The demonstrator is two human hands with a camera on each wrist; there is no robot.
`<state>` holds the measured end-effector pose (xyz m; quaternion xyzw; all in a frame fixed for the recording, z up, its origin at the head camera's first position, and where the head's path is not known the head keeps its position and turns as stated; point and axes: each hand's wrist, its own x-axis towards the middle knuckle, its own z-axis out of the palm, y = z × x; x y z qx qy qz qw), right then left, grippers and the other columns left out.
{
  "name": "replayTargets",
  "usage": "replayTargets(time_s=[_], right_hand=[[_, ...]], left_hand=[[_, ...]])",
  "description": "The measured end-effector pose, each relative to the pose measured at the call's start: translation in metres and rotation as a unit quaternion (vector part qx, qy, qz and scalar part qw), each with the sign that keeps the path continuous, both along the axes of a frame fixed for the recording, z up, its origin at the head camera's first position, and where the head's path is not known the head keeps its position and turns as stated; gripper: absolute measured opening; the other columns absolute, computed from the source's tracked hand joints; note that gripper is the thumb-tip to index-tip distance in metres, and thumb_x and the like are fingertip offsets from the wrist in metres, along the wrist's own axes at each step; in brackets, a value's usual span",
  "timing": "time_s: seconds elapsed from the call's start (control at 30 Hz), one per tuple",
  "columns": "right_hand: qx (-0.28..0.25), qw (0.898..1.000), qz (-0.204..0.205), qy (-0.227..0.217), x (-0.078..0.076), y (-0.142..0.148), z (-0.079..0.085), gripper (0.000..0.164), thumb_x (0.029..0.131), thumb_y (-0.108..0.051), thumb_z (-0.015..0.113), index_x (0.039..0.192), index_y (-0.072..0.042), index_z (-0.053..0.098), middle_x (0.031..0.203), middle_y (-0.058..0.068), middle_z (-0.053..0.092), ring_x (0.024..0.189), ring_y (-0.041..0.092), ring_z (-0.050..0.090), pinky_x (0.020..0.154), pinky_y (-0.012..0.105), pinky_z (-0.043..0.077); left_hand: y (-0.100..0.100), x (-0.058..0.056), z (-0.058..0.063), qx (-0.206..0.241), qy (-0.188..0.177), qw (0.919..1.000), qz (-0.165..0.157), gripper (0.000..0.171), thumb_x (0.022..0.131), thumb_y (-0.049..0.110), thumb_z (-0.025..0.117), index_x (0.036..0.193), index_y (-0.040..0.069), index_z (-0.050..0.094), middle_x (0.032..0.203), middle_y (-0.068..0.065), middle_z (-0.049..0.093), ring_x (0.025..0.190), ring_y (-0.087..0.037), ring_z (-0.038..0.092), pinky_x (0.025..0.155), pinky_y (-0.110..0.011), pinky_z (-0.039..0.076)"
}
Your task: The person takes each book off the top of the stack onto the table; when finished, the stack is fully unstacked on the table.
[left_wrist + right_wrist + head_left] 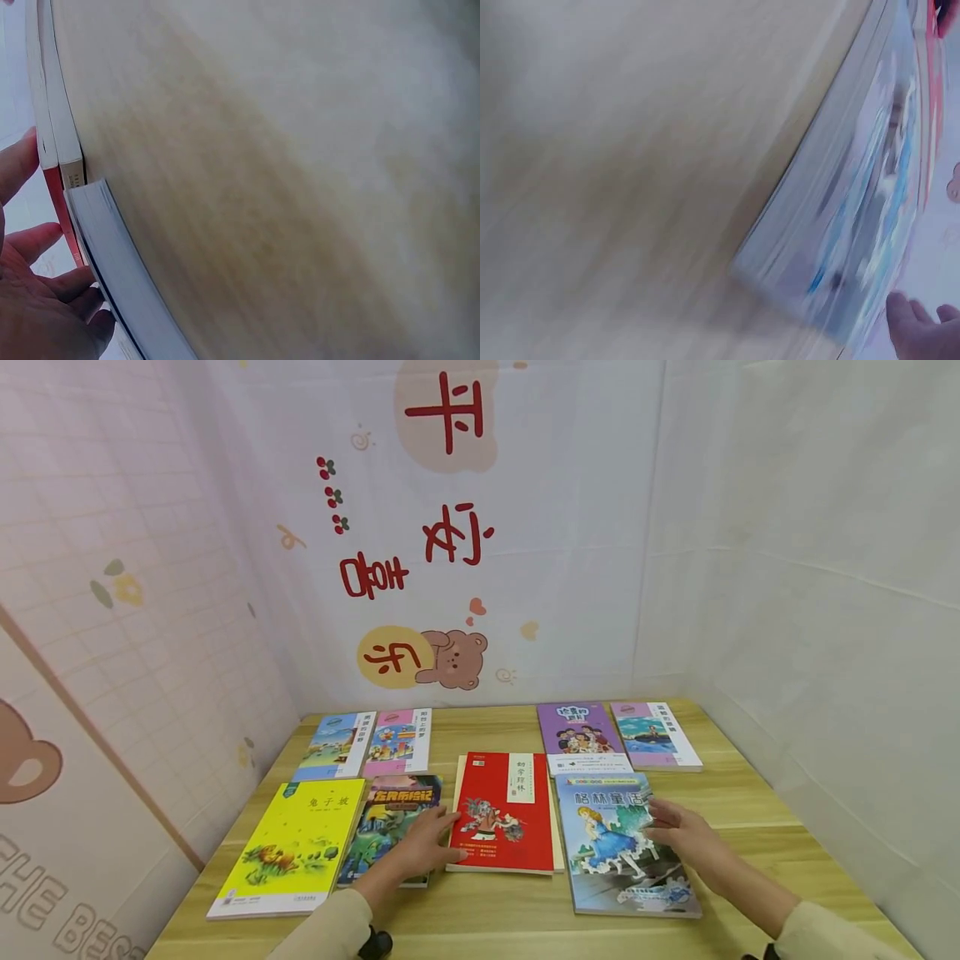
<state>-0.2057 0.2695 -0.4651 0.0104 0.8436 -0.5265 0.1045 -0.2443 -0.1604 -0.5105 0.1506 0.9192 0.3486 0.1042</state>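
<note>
My left hand lies over the right side of a dark blue-green book, its fingertips at the left edge of a red book. Under the red book, a cream-edged book sticks out at the right. In the left wrist view, the fingers touch the red book's side, none curled round it. My right hand reaches over the right edge of a book with a girl in a blue dress; whether it touches the cover I cannot tell. Its fingers look relaxed in the right wrist view.
A yellow book lies at the front left. Behind it are a blue-covered book and a pink one. A purple book and a pink-and-teal book lie at the back right. White printed cloth walls the wooden table.
</note>
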Motion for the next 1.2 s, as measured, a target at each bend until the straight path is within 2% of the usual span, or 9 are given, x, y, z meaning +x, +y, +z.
replayTargets(time_s=[0.2,0.47,0.63,0.8,1.2], right_hand=[[-0.037,0.999,0.008,0.007,-0.009,-0.035,-0.008,0.06,0.099,-0.01,0.058,0.15,0.008,0.032,0.147,0.031,0.041,0.131,0.048,0.043,0.103,0.062,0.037],[-0.118,0.993,-0.003,-0.008,-0.023,-0.09,-0.016,0.057,0.094,0.001,0.06,0.146,0.011,0.038,0.141,0.032,0.047,0.125,0.044,0.052,0.102,0.053,0.044],[-0.129,0.991,-0.016,-0.017,-0.027,-0.114,-0.025,0.056,0.091,0.003,0.061,0.144,0.011,0.041,0.134,0.031,0.053,0.118,0.042,0.057,0.096,0.05,0.049],[-0.133,0.991,-0.025,-0.023,-0.029,-0.122,-0.031,0.056,0.09,0.005,0.061,0.142,0.011,0.043,0.127,0.028,0.058,0.115,0.041,0.058,0.091,0.046,0.053],[-0.143,0.988,-0.02,-0.044,-0.03,-0.124,-0.027,0.058,0.094,0.0,0.06,0.145,0.012,0.037,0.134,0.031,0.053,0.118,0.04,0.058,0.092,0.046,0.053]], left_hand=[[0.001,0.001,0.002,0.004,-0.004,1.0,0.005,0.074,0.088,0.032,0.077,0.148,0.004,0.045,0.156,-0.024,0.029,0.143,-0.048,0.018,0.108,-0.072,0.018],[-0.001,0.001,0.002,-0.003,-0.004,0.9999,0.015,0.073,0.087,0.035,0.077,0.146,0.003,0.048,0.156,-0.022,0.03,0.144,-0.046,0.019,0.109,-0.07,0.019],[0.0,0.003,0.002,0.003,-0.006,0.9999,0.011,0.072,0.088,0.035,0.076,0.145,0.002,0.048,0.156,-0.022,0.03,0.144,-0.046,0.019,0.109,-0.07,0.019],[0.0,0.003,0.002,0.005,-0.004,0.9999,0.008,0.071,0.088,0.035,0.076,0.145,0.002,0.049,0.156,-0.022,0.029,0.144,-0.046,0.019,0.109,-0.07,0.02],[-0.001,0.004,0.002,0.007,0.0,1.0,0.002,0.071,0.089,0.035,0.075,0.145,0.001,0.048,0.156,-0.023,0.029,0.144,-0.046,0.02,0.109,-0.069,0.021]])
